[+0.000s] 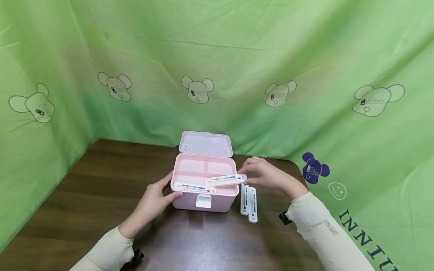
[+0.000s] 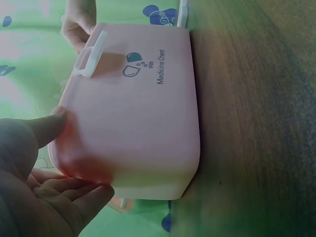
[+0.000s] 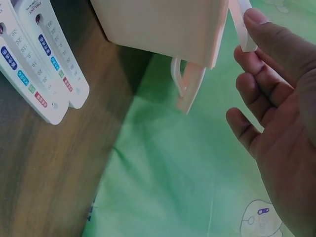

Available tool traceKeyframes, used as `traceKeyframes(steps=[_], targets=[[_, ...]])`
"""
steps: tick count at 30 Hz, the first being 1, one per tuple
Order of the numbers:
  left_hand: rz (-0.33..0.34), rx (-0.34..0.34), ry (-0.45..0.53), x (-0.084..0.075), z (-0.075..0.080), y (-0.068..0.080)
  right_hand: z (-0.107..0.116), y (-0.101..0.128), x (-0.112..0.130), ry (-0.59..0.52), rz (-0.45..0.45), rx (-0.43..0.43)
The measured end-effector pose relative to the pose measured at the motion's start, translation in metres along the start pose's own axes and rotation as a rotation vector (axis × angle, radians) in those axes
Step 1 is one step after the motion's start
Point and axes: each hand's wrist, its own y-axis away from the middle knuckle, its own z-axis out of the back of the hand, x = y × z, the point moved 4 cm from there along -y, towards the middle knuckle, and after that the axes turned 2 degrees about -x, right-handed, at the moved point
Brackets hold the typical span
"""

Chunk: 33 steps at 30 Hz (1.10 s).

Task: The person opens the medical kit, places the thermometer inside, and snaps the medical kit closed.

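A pink medicine box (image 1: 188,203) stands with its lid up, "Medicine Chest" printed on its front in the left wrist view. My left hand (image 1: 153,200) holds its front left corner, thumb at the front and fingers along the side. Between thumb and fingers, my right hand (image 1: 263,174) pinches the end of a white thermometer (image 1: 224,180), which slants over the box's front compartment. Another thermometer (image 1: 194,187) lies along the front rim inside. Most of the pinched thermometer is out of frame in the right wrist view.
Two more thermometers (image 3: 47,64) lie side by side on the brown wooden table (image 1: 112,180), right of the box. Dividers split the box's inner tray (image 1: 190,163) into compartments. Its raised lid (image 1: 205,145) leans back near the green curtain (image 1: 237,45) that surrounds the table.
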Motion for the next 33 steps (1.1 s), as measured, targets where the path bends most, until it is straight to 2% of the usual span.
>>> traceKeyframes(steps=[8,17,24,33], targets=[[0.024,0.029,-0.01,0.001,-0.002,0.0,-0.001,-0.008,0.003,-0.004,0.014,0.052],[0.001,0.004,-0.016,0.002,0.0,-0.001,-0.002,-0.031,0.019,0.001,0.027,0.104],[0.013,0.005,-0.021,0.002,0.001,0.0,-0.011,-0.045,0.029,0.032,0.067,0.108],[0.016,0.006,-0.034,0.0,0.0,-0.002,-0.022,-0.054,0.03,0.051,0.052,0.121]])
